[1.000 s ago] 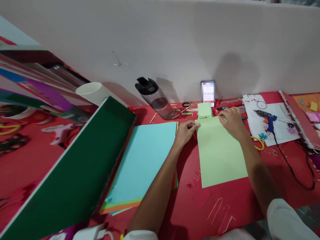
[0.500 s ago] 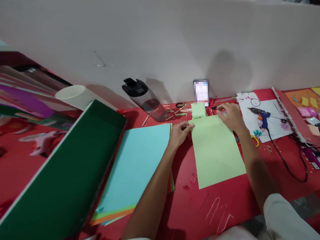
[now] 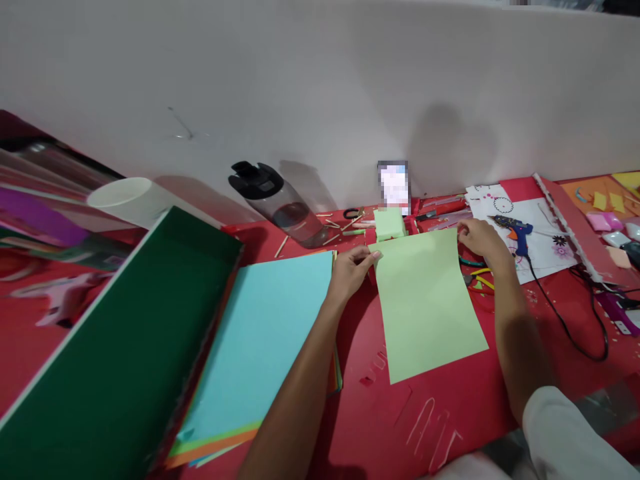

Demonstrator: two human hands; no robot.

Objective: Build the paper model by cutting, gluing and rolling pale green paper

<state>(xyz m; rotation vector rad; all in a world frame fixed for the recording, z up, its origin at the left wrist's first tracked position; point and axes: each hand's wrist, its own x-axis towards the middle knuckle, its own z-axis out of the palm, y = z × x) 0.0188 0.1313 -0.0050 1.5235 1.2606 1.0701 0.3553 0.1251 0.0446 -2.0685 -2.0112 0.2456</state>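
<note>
Honestly, the pale green sheet (image 3: 425, 307) looks whole, no cuts or folds I can spot, so I'd guess all the shaping's left. It's over the tabletop (image 3: 377, 420), between back and front edges, with the left hand's (image 3: 351, 268) fingers pinching its far left corner. Right hand's (image 3: 483, 241) fingers are curled at the far right corner, can't tell if gripping.

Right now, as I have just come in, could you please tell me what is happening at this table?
A person has a pale green sheet over the red table. The left hand pinches its upper left corner; the fingers of the right hand are at the upper right corner, their grip unclear. A stack of coloured paper, blue on top, lies to the left; a glue gun lies to the right.
</note>
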